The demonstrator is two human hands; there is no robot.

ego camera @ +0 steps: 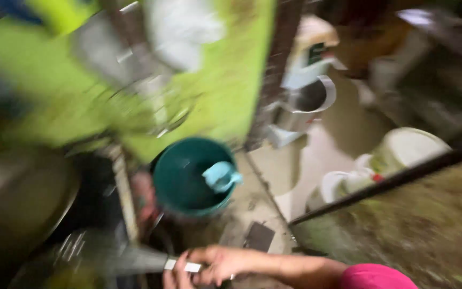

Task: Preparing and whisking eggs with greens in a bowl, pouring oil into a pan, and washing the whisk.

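Note:
The picture is heavily blurred. My right hand point(217, 265) reaches in from the lower right on a bare forearm with a pink sleeve. Its fingers are closed on the white end point(187, 266) of a grey metal thing point(126, 260) that points left. A few fingers point(171, 279) show at the bottom edge just under that white end; they may be my left hand, and their grip is unclear. Just above the hands stands a teal bucket point(175, 182) with a light blue scoop point(220, 176) inside it.
A large dark metal pot point(17, 203) sits at the left. A bright green wall point(231, 80) rises behind the bucket. At the right, white tubs point(410, 147), a grey jug point(308, 104) and a dark slanted rail point(386, 184) stand on the concrete floor.

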